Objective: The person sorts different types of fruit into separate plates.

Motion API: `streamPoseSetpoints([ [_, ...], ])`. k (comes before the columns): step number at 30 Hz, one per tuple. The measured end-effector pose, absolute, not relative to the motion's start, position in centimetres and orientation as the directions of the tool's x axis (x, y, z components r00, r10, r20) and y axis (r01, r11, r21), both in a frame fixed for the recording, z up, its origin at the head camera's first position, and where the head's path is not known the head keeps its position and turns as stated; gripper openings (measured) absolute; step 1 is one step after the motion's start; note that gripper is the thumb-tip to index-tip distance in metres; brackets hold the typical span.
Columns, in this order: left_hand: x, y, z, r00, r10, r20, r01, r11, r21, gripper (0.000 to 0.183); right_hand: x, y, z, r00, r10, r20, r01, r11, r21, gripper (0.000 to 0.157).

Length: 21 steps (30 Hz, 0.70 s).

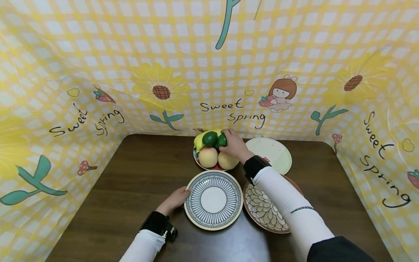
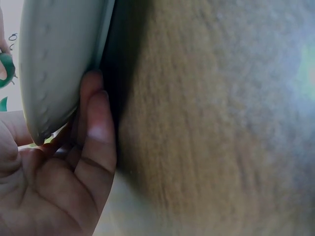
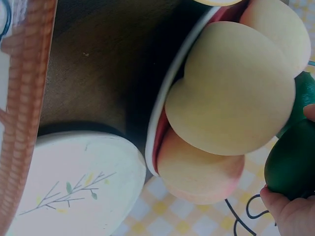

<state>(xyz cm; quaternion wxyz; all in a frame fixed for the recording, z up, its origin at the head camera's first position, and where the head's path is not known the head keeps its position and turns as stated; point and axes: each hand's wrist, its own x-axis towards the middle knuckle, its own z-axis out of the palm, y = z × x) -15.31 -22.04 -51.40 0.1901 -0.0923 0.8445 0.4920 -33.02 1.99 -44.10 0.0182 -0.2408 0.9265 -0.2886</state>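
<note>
My left hand (image 1: 176, 198) grips the left rim of a white plate (image 1: 213, 199) with dark radiating lines, thumb on top. In the left wrist view its fingers (image 2: 101, 123) reach beneath the plate's pale underside (image 2: 64, 59), which stands off the table there. With my right hand (image 1: 236, 145) I hold a dark green oval fruit (image 3: 293, 162) above a fruit-filled dish (image 1: 196, 160). Another green fruit (image 1: 210, 139) lies beside it. Peaches (image 1: 208, 157) sit at the dish's front, with yellow fruit (image 1: 198, 141) behind, partly hidden.
A pale green plate (image 1: 278, 154) lies right of the fruit dish. In front of it, a brown-rimmed plate with a petal pattern (image 1: 262, 207) is partly covered by my right forearm. Yellow checked cloth (image 1: 196, 54) rises behind and beside the dark wooden table (image 1: 131, 182).
</note>
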Motion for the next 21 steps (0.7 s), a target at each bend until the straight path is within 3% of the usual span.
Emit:
streamPoseSetpoints([
  [21, -15.1, -21.8, -51.3, -0.916, 0.038, -0.4, -0.334, 0.48, 0.811, 0.039, -30.8, 2.6, -42.7, -0.835, -0.511, 0.204, -0.536, 0.67, -0.513, 0.066],
])
